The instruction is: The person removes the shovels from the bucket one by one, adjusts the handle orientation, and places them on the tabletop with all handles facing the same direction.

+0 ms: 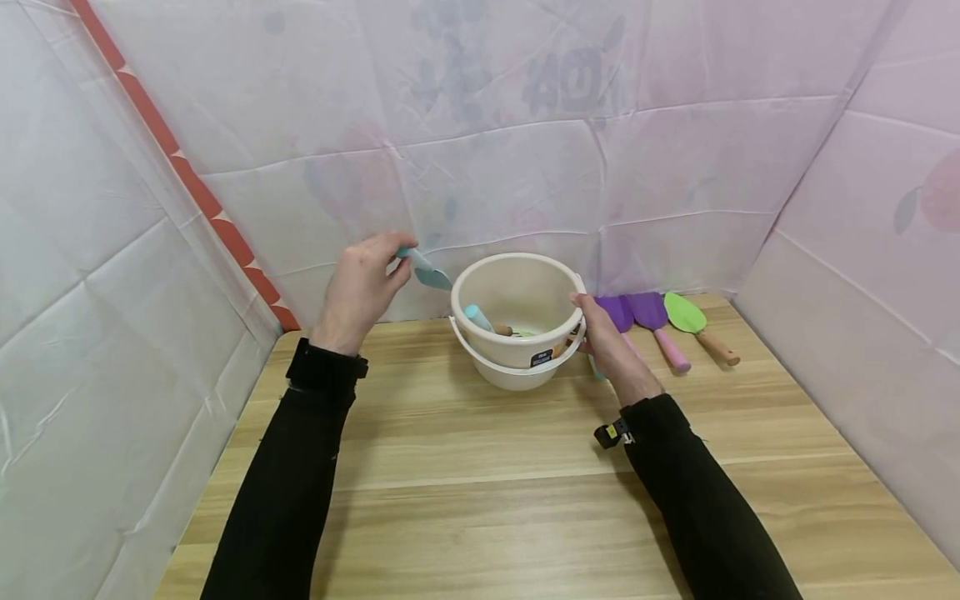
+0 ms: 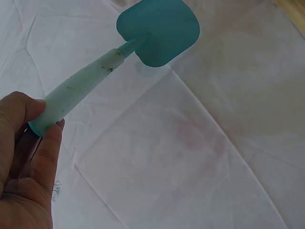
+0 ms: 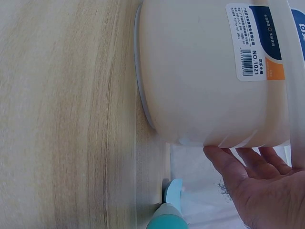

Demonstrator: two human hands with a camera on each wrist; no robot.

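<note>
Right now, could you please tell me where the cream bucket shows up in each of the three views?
Head: the cream bucket stands mid-table near the back sheet, with the right hand at its rim.
Left wrist: not in it; only the left hand holding a teal spatula.
Right wrist: it fills the upper right, label toward the camera.
Shared landmark: the wooden table, seen in the head and right wrist views.

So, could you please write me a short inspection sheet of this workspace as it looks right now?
Surface: wooden table, light grain.
Job's things: teal spade held up beside a white bucket; tool handles lie inside the bucket.
Clutter: two purple spades and a green spade on the table to the bucket's right.
Hands: left hand pinches the teal spade's handle end; right hand rests on the bucket's side.
Cables: nothing seen.
Surroundings: pale creased sheets on three sides.
</note>
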